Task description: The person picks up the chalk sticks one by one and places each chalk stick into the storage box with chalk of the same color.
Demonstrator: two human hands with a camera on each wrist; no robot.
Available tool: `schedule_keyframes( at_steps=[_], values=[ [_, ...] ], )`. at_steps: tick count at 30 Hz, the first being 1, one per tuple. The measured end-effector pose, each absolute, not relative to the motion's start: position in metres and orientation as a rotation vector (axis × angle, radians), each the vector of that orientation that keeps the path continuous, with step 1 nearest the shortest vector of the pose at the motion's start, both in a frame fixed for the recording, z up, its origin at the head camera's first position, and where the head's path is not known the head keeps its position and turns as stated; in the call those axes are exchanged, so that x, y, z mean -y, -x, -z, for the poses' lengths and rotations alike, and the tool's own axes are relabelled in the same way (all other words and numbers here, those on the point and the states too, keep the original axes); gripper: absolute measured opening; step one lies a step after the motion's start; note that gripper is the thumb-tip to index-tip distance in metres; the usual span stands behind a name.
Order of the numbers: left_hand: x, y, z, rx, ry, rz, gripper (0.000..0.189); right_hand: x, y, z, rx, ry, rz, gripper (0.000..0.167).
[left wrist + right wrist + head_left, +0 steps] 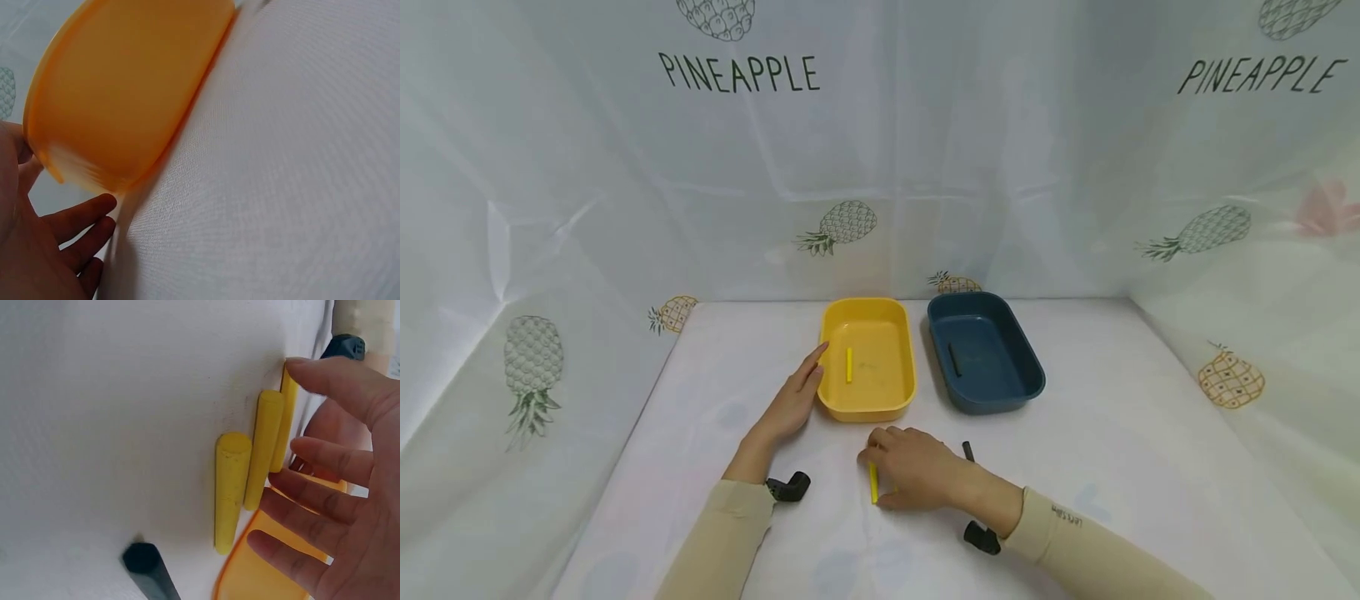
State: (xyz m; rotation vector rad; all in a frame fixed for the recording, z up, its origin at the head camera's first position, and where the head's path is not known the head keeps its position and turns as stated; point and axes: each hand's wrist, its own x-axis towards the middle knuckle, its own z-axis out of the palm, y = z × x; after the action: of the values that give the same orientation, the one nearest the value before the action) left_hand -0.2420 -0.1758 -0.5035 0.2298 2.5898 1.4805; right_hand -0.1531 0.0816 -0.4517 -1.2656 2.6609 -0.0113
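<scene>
In the head view my left hand [792, 402] touches the left wall of a yellow tray [867, 414], fingers extended along its rim. One yellow crayon-like stick [849, 365] lies inside. My right hand [917, 468] is low over the table in front of the tray, palm down. From the right wrist, three yellow sticks show side by side: a near stick [232, 494], a middle stick [264, 450] and a far stick [284, 425]. The right thumb [309, 370] is at the far stick's end, with loosely bent fingertips beside the row.
A dark blue tray [985, 407] stands right of the yellow one, holding a black stick [954, 359]. Another black stick [967, 451] lies on the white cloth by my right wrist. Pineapple-print curtain [887, 150] hangs behind and at both sides.
</scene>
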Motion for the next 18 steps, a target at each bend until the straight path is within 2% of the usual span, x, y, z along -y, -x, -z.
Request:
schedule_keyframes(
  at_steps=[4, 11, 18],
  values=[
    [0.176, 0.2428, 0.5026, -2.578, -0.203, -1.475, 0.049, -0.0805, 0.1541, 0.4495, -2.645, 1.236, 0.038, 0.064],
    [0.177, 0.2427, 0.5026, -2.595, -0.201, -1.472, 0.049, -0.077, 0.1543, 0.4536, -2.658, 1.244, 0.028, 0.059],
    [0.1739, 0.2417, 0.5016, -2.578, -0.201, -1.477, 0.049, -0.0797, 0.1546, 0.447, -2.655, 1.217, 0.067, 0.064]
  ],
)
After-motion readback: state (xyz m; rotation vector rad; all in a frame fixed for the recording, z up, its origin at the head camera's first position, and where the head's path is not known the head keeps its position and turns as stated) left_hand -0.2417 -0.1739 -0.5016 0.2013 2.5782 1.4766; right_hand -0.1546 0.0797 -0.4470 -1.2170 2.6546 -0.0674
